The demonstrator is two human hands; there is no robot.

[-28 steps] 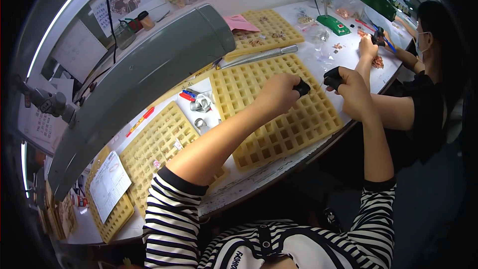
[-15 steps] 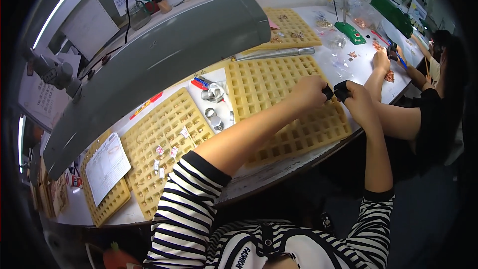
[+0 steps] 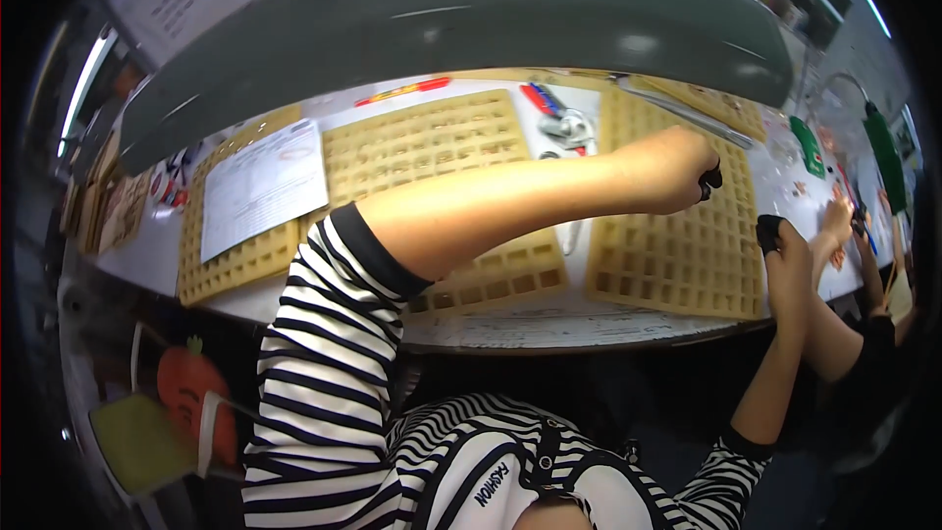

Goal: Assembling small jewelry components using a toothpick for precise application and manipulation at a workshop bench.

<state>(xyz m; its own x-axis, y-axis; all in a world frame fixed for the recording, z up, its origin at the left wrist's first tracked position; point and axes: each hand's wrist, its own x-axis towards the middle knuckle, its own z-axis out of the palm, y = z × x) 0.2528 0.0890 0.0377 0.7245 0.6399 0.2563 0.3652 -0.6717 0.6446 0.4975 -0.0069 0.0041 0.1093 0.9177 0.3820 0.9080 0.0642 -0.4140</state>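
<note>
Left hand: fingers pinching a small black part over the yellow plastic grid tray, placing it.
Right hand: fingers curled around another black piece, ready.

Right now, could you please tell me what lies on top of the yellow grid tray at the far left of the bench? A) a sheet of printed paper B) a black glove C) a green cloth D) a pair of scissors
A: a white printed paper sheet lies flat across the left yellow grid tray, covering much of its upper part.
</note>
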